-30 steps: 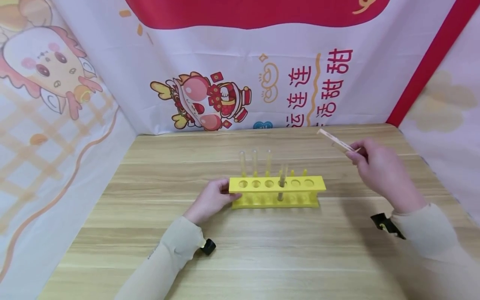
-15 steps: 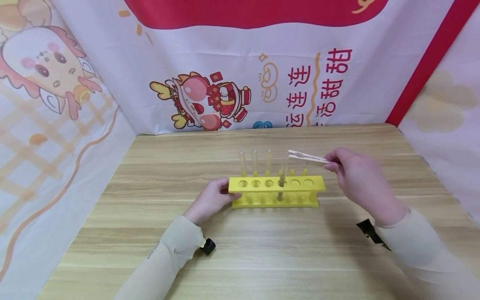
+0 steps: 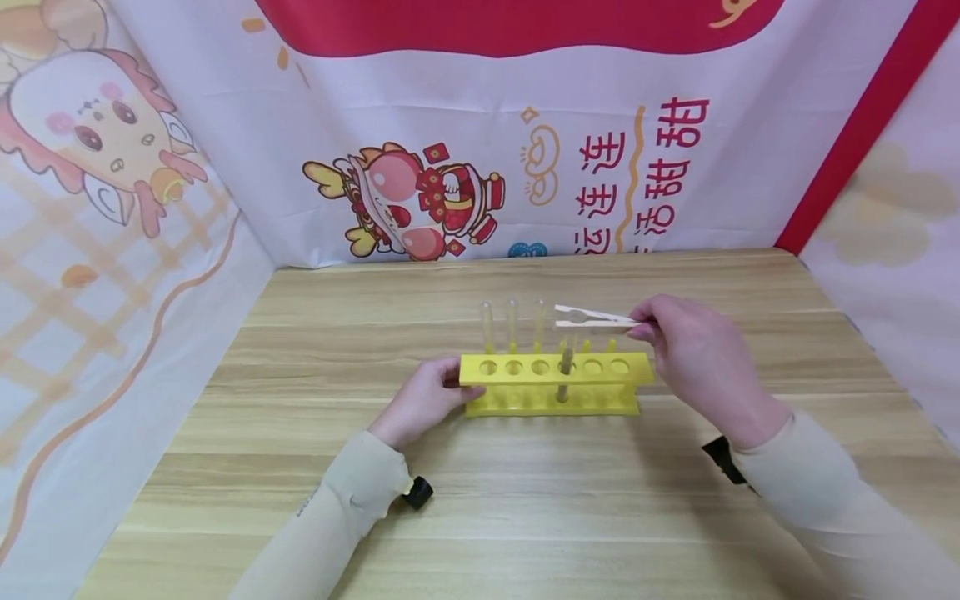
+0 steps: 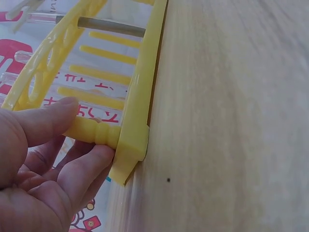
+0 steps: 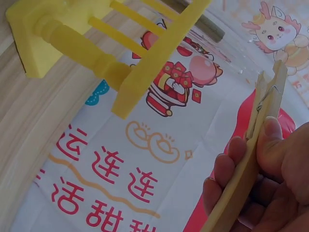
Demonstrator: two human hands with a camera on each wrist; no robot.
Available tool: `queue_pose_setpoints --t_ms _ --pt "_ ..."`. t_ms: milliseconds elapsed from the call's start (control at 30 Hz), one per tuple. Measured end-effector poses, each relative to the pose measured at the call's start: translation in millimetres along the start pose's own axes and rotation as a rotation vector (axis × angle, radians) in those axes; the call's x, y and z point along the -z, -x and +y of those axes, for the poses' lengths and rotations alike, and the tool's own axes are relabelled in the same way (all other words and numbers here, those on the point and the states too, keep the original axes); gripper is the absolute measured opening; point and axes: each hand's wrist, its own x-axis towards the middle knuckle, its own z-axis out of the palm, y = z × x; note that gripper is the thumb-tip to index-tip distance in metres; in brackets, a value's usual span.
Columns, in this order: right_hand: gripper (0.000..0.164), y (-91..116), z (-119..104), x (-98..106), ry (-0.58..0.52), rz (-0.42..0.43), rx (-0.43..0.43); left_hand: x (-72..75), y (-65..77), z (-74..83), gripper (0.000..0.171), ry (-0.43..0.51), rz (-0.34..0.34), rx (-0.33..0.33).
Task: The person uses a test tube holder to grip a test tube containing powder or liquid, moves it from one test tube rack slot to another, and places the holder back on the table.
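A yellow test tube rack stands on the table. My left hand grips its left end post between thumb and fingers. In one hole stands an upright test tube, slightly tilted, with grey contents. My right hand holds a wooden test tube holder, seen edge-on in the right wrist view, pinched between thumb and fingers. The holder's two arms are spread apart at the tube's mouth, level with its top. Whether they touch the glass, I cannot tell.
Behind the holes, three clear test tubes sit upside down on the rack's pegs. Wood-grain table lies in front of the rack. A printed cloth hangs at the back, with cloth on both sides too.
My right hand has moved left with the test tube holder, from right of the rack to the grey-filled tube's top. The holder's arms look wider apart. My left hand has stayed put.
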Motion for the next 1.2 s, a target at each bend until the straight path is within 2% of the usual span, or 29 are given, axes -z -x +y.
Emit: queue_pose_setpoints --t_ms 300,567,1000,1200 --pt "0.018 -0.7 -3.2 -1.4 0.026 -0.043 -0.028 -1.0 -1.2 -1.0 0.029 0.001 0.003 -0.014" --pt "0.016 2.6 -1.4 -7.9 0.033 -0.023 -0.013 -1.2 -0.4 0.5 0.03 -0.003 0.004 0.001" --pt "0.015 11.6 1.0 -20.0 0.027 -0.041 -0.026 -0.3 -1.6 0.1 0.031 -0.017 -0.005 0.005" --pt "0.017 15.2 -0.7 -24.3 0.025 -0.101 -0.06 0.0 -2.5 -1.9 0.031 -0.009 -0.011 0.003"
